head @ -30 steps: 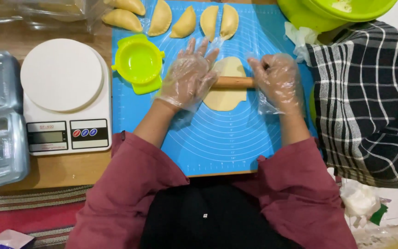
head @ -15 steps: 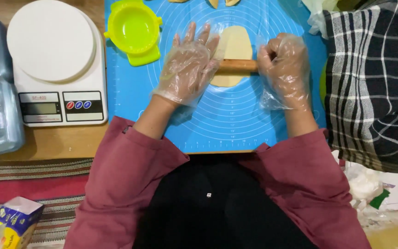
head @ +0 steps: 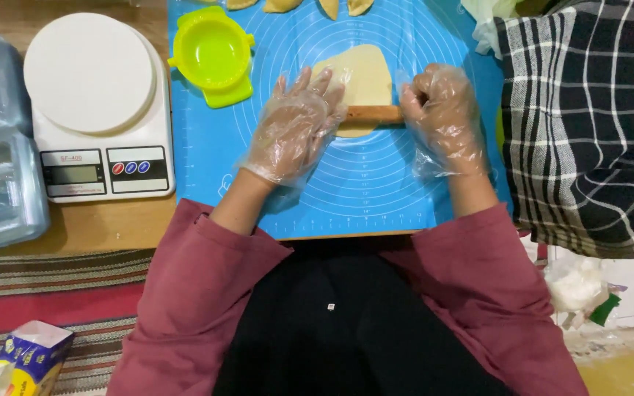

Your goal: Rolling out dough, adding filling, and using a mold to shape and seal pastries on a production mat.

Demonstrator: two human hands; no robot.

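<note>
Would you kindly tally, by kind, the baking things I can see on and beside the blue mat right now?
Folded pastries at the mat's top edge, partly cut off: 4
Flat dough sheet: 1
Wooden rolling pin, under both gloved hands: 1
Green dumpling press: 1
White kitchen scale: 1
Total: 8

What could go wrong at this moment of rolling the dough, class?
The dough looks thin and uneven, so it might tear under the rolling pin. The loose plastic glove on the left hand could catch beneath the pin. The right hand grips only the pin's end, so pressure may be lopsided.
</note>
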